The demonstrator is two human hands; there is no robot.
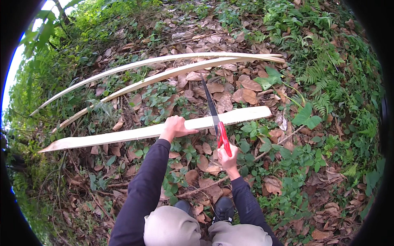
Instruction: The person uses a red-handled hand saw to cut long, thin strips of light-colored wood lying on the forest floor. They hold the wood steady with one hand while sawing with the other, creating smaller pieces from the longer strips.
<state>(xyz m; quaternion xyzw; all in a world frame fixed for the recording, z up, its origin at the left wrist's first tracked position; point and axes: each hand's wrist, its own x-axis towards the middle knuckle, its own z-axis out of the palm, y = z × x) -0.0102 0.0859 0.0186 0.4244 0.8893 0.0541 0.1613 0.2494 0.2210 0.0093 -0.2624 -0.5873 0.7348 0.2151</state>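
A pale wooden plank [242, 115] lies crosswise in front of me, its left end tapering to a darker point. My left hand [176, 126] is closed over the plank near its middle, with the thumb stretched along it to the right. Wrapped round the red handle of a hand saw [211, 104] is my right hand [227, 156], just below the plank. The saw's dark blade crosses the plank to the right of my left hand and points away from me. Whether its teeth have cut into the wood cannot be made out.
Beyond the plank, two long pale wooden strips [176, 70] lie on the ground, meeting at their right ends. Dry brown leaves [250, 90], green plants and ferns [320, 82] cover the ground. A thin stick [205, 187] lies near my shoes [224, 209].
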